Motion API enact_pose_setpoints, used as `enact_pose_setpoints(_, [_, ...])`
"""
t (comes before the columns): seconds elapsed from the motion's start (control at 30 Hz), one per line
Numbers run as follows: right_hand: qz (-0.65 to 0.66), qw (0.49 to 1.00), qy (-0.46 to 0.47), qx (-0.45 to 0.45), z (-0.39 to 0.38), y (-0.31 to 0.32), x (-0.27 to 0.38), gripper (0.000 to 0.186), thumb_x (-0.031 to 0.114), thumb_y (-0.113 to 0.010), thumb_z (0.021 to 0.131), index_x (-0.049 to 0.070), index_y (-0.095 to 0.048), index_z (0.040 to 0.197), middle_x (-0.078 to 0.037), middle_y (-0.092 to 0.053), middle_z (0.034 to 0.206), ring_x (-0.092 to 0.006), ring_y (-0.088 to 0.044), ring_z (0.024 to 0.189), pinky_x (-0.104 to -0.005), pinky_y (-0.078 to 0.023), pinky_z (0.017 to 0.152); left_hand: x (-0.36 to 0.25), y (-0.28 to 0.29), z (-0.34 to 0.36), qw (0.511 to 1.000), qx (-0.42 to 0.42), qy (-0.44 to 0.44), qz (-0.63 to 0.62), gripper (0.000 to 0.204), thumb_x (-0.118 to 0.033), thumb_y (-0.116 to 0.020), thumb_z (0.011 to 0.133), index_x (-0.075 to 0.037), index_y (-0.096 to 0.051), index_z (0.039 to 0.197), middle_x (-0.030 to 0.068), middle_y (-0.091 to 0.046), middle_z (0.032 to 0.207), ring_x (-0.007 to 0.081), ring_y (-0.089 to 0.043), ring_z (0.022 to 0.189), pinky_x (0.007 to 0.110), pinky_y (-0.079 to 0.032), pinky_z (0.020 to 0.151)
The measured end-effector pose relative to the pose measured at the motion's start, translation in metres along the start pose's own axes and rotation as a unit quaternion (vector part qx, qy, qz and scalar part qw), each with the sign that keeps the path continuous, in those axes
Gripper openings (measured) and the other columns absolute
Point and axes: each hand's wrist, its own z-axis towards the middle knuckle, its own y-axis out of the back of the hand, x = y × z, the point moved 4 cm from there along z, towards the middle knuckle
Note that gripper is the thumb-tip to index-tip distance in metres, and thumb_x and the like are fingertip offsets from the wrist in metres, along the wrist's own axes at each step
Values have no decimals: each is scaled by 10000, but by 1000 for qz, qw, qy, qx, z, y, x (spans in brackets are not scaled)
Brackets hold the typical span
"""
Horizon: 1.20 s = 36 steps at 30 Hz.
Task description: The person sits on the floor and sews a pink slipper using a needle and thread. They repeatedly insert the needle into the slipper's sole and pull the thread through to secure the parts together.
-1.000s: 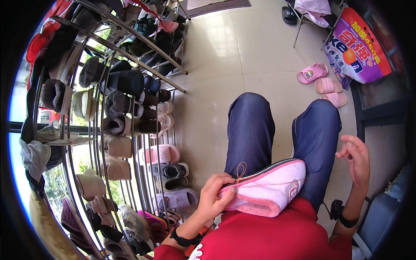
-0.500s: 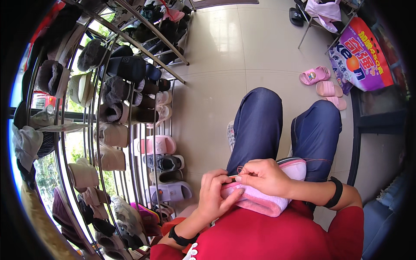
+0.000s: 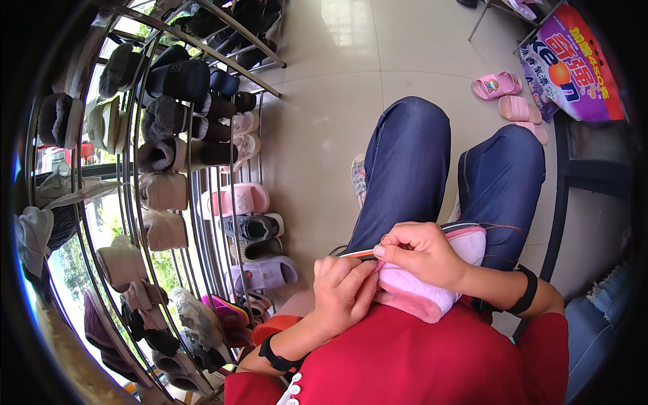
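A plush slipper (image 3: 466, 248), lavender with pink trim and a dark sole edge, lies across my lap. Pinched closed, my left hand (image 3: 343, 287) grips its pink edge at the left end. My right hand (image 3: 425, 253) is over the slipper's upper, thumb and forefinger pressed together on a thin brown thread that loops at the fingertips. Between the two hands shows a slender orange-and-white strip (image 3: 358, 254); whether it is a tool or part of the sole I cannot tell. More brown thread (image 3: 503, 226) trails over my right knee. My fingers hide any needle.
A metal shoe rack (image 3: 138, 202) full of slippers and shoes stands along the left. Pink slippers (image 3: 520, 108) lie on the tiled floor at the far right, near a purple-and-orange bag (image 3: 570, 67). Blue denim (image 3: 597, 337) lies at the lower right.
My left hand has turned, its fingers now closing together on the slipper's edge. My right hand has shifted slightly to the right and up. The whole view has tilted a little.
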Motion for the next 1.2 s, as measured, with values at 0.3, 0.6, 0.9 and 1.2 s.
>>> enact_pose_setpoints(0.3, [-261,948,172,-61,-21,-3,27,144,153,-664,843,35,-593,884,-84,-578,845,-230,-589,758,-349,-486,646,18,-5,33,951,194,198,-136,90,-90,-684,724,-52,-604,741,57,-523,701,213,-525,656,340,-428,596])
enact_pose_setpoints(0.6, [-430,883,186,-38,-47,5,18,401,365,-733,750,9,-571,836,-135,-538,822,-282,-555,768,-367,-477,696,31,14,47,797,331,285,-416,135,-29,-631,742,-25,-530,654,32,-543,852,123,-481,841,248,-369,759])
enact_pose_setpoints(0.9, [-441,875,199,2,-42,2,16,382,345,-713,758,-8,-581,817,-133,-541,838,-266,-529,811,-349,-465,740,31,19,42,602,396,344,-602,431,-333,-506,947,36,-635,1129,205,-639,1054,112,-516,655,205,-385,563])
enact_pose_setpoints(1.2, [-464,859,217,-10,-42,0,10,361,359,-698,770,15,-594,802,-122,-550,824,-271,-533,804,-371,-458,733,9,18,59,967,123,-120,190,425,-323,-546,909,-82,-590,1256,79,-581,1278,293,-520,1025,367,-387,904])
